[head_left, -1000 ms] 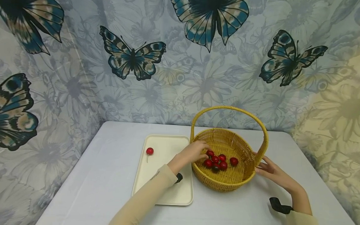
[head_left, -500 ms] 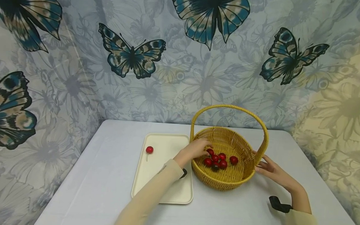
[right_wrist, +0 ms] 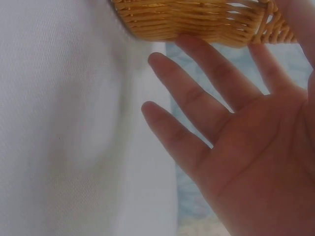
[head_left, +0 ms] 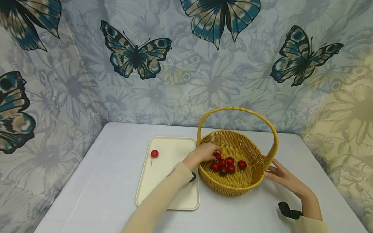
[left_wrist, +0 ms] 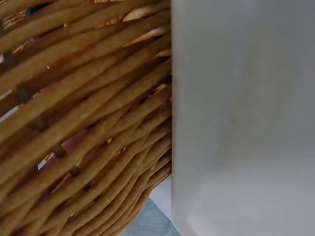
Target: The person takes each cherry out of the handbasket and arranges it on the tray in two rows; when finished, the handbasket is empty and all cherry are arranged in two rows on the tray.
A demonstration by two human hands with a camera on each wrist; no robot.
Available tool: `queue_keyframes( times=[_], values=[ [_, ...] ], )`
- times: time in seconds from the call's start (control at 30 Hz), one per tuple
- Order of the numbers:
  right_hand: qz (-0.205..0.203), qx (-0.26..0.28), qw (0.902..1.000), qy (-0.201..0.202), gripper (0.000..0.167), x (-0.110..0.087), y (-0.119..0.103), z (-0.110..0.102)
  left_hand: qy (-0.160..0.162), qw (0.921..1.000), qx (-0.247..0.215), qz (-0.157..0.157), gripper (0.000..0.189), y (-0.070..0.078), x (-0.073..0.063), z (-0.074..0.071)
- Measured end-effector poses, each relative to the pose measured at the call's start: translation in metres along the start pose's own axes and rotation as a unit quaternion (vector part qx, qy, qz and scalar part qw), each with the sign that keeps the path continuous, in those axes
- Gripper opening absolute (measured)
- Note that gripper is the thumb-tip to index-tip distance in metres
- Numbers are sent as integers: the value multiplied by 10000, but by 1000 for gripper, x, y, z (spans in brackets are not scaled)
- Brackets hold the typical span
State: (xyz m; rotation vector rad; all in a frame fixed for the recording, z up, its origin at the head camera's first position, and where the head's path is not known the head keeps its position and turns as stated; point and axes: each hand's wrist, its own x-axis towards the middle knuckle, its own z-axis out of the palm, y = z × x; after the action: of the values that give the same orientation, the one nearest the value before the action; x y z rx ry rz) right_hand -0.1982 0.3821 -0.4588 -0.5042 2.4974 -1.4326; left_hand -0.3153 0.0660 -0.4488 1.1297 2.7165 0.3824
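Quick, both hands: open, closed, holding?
Left hand: curled at a cherry in the basket; can't tell if it's gripping.
Right hand: open, spread at the basket's side.

Long pale beige left sleeve point(head_left: 160, 199) at the lower centre, a small dark marking point(head_left: 171, 172) near its cuff, a black wrist band point(head_left: 193, 177) partly hidden there, matching beige right sleeve point(head_left: 312, 231) at the lower right, an angular black wrist piece point(head_left: 289, 211) beside it.

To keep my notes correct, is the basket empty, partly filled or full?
Partly filled: cherries lie inside the basket and cover only part of its floor.
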Motion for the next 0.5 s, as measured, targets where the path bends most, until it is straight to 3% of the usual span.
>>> queue_keyframes(
  times=[0.5],
  values=[
    [-64,106,9999,-63,65,0,0,-1,89,9990,435,55,34,0,1,3]
  ],
)
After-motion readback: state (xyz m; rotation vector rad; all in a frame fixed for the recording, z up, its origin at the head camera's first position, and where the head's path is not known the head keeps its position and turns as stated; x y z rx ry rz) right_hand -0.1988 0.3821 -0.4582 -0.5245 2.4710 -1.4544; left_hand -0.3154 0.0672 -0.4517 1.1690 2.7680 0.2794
